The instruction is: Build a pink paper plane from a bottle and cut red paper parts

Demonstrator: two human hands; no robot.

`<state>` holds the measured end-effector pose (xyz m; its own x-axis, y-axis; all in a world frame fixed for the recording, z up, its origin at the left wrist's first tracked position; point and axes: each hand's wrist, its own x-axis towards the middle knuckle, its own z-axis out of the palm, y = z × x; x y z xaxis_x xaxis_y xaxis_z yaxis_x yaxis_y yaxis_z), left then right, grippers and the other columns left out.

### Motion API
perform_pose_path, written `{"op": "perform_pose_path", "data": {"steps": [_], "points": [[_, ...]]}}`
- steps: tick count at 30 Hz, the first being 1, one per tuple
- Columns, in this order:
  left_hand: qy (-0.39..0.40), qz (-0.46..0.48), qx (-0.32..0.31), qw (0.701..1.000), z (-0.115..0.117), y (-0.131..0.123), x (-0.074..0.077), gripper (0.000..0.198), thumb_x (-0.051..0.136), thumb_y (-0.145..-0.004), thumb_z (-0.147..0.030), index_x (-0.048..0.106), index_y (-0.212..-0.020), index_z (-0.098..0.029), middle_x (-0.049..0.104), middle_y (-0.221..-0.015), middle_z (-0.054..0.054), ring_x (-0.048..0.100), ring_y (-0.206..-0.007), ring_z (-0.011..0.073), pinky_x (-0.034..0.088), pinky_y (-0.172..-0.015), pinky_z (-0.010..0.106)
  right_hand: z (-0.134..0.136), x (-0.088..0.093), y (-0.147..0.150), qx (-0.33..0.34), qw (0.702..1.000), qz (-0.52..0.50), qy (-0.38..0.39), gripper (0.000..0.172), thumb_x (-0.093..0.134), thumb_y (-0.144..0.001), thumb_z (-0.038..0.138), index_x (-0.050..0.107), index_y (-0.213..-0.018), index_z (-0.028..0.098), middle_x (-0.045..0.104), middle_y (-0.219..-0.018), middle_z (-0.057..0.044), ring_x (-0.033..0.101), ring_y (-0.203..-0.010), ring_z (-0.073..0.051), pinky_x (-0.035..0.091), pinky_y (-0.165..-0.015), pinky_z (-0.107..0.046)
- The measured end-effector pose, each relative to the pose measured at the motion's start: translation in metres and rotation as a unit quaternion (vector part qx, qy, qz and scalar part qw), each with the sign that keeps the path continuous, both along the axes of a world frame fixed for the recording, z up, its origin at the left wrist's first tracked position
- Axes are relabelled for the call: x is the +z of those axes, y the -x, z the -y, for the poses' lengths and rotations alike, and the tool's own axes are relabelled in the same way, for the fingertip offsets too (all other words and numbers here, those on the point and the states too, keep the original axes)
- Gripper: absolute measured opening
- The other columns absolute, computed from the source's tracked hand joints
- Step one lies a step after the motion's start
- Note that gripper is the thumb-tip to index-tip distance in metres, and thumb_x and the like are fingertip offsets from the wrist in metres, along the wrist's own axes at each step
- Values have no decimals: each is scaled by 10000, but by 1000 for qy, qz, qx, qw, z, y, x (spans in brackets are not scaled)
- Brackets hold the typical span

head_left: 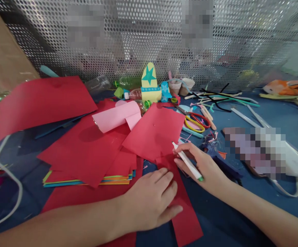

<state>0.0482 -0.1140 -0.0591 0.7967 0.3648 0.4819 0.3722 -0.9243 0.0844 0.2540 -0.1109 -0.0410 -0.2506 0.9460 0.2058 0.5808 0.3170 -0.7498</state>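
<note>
In the head view my right hand (202, 164) pinches a white marker (188, 163) with a green end. Its uncapped tip points up and left, just off the corner of a red paper square (156, 128). My left hand (152, 199) lies palm down with fingers bent a little and thumb apart, holding nothing that shows. It rests by a long red paper strip (182, 206), its fingertips at the strip's left side. More red sheets (87, 147) lie on a pile of coloured paper left of my hands. On them sits a pink paper roll (118, 116) around a bottle.
Scissors with yellow and red handles (196, 121) lie right of the square. Behind stands a yellow paper-covered bottle (151, 92) with a star. A phone (254, 151), pipe cleaners (218, 97) and paper cups (181, 85) are on the blue table. Perforated metal (143, 34) closes the back.
</note>
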Motion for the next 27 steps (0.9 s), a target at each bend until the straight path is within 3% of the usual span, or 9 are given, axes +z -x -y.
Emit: {"op": "perform_pose_path", "data": {"steps": [4, 8, 11, 20, 27], "points": [[5, -23, 3, 1000, 4, 0, -5, 420, 410, -941, -425, 629, -1043, -82, 679, -1048, 169, 625, -1002, 288, 534, -828, 384, 1, 3, 0, -14, 994, -112, 1, 87, 473, -948, 318, 495, -1015, 266, 618, -924, -20, 616, -831, -168, 486, -744, -285], [2, -40, 0, 999, 7, -1, -4, 424, 432, -934, -431, 618, -1081, -79, 673, -1075, 165, 607, -1045, 290, 514, -878, 390, 3, 3, 2, -10, 970, -230, 74, 62, 451, -959, 303, 472, -923, 257, 613, -734, 22, 609, -687, -140, 492, -642, -253], [1, -40, 0, 999, 10, -2, -4, 372, 457, -930, -378, 617, -1082, -79, 678, -1068, 150, 609, -1051, 283, 502, -912, 393, 4, 1, 7, 2, 975, -194, 107, 101, 554, -896, 280, 489, -833, 234, 569, -723, 21, 550, -618, -123, 439, -540, -224], [-60, -48, 14, 997, 16, -4, -3, 349, 459, -935, -334, 638, -1030, -50, 705, -1058, 177, 639, -1052, 304, 515, -867, 366, -2, -2, 11, -7, 982, -136, 127, 163, 535, -840, 243, 476, -689, 223, 471, -598, 47, 407, -506, -109, 330, -449, -227], [-62, -56, 10, 996, 16, -5, -3, 351, 432, -944, -317, 623, -1047, -42, 699, -1065, 203, 660, -1010, 286, 503, -880, 364, 1, -10, 8, -2, 979, -122, 164, 156, 568, -853, 289, 518, -723, 219, 542, -651, 29, 450, -552, -116, 364, -491, -224]]}}
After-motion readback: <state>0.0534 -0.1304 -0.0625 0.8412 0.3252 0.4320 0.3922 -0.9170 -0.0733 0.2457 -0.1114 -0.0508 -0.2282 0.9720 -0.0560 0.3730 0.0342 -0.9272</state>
